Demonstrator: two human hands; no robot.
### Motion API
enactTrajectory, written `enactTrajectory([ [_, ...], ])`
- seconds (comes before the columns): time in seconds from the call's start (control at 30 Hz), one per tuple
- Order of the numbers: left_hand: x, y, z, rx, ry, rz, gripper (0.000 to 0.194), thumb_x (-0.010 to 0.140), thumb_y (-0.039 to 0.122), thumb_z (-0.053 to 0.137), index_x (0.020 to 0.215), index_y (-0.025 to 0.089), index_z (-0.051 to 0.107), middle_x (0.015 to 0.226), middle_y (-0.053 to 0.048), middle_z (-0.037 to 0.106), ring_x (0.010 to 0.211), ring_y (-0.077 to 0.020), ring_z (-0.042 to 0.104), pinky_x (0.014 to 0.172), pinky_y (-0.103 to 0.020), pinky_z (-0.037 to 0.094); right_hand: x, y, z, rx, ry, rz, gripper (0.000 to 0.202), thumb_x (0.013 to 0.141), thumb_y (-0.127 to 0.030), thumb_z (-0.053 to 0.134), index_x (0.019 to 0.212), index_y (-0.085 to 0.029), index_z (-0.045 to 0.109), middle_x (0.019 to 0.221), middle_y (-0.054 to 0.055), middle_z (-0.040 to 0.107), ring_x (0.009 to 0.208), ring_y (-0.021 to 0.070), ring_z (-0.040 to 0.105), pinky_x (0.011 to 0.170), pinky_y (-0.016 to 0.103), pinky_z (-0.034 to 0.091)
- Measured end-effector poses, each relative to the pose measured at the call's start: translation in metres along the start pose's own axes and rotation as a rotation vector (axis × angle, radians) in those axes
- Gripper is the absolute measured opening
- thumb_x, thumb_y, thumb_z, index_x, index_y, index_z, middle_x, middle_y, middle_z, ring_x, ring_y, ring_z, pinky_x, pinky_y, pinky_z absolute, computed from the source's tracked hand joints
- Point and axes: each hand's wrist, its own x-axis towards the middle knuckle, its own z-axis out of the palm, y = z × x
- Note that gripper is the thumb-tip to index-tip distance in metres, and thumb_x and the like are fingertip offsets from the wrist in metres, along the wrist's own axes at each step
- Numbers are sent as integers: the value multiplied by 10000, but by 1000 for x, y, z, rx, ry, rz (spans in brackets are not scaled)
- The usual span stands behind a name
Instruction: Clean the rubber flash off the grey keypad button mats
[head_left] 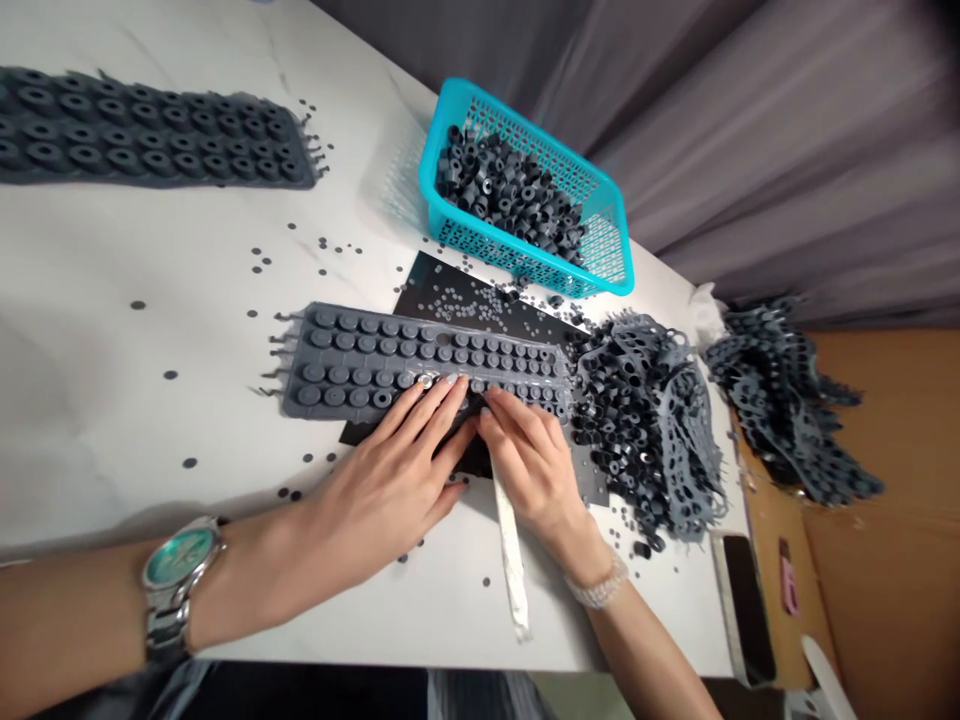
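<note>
A grey molded rubber sheet (349, 360) with rows of round studs lies at mid-table, partly over a black mat (420, 285). My left hand (382, 480) rests with its fingers stretched out on the sheet's near rows, its thumb apart. Close beside it, my right hand (529, 460) is closed at the sheet's near edge, fingers bent around a long white strip (510, 560), which looks wrapped and hangs toward me. Its upper end is hidden by the fingers. Small dark discs (480, 300) are scattered on the mat behind the sheet.
A turquoise basket (622, 250) of small black rubber rings stands at the back. Another studded sheet (150, 135) lies far left. Right of the mat are a heap of black rings (622, 420) and perforated rubber scraps (690, 440). A phone (744, 605) lies at the right edge.
</note>
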Motion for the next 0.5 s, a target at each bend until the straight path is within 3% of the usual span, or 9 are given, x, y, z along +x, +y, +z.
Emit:
enactTrajectory([
  [0.13, 2, -1, 0, -41, 6, 8, 536, 950, 417, 511, 1368, 84, 551, 1547, -236, 342, 1450, -345, 306, 1185, -503, 286, -1, 24, -5, -150, 301, 265, 181, 935, -152, 559, 1080, -227, 638, 1235, 117, 677, 1094, 243, 665, 866, 418, 535],
  [0.2, 4, -1, 0, -34, 8, 12, 539, 948, 432, 512, 1367, 95, 555, 1547, -233, 345, 1448, -343, 311, 1179, -501, 297, 0, 30, -9, -191, 383, 361, 160, 926, -154, 580, 1053, -232, 638, 1172, 96, 708, 1121, 261, 660, 914, 455, 519],
  [0.37, 0, 3, -5, 137, 75, 79, 612, 931, 443, 545, 1379, 27, 519, 1529, -256, 362, 1433, -370, 333, 1175, -510, 302, 6, 15, -16, -13, 317, 433, 140, 919, -160, 591, 1010, -241, 660, 1136, 70, 725, 1207, 274, 620, 955, 482, 524],
  [0.5, -13, 8, -9, 284, 94, 174, 525, 956, 337, 517, 1346, -15, 535, 1407, -237, 535, 1307, -335, 519, 1140, -457, 372, 11, -6, -10, 142, 252, 280, 259, 872, -79, 633, 1078, -236, 643, 1035, 66, 752, 1010, 223, 714, 809, 381, 548],
])
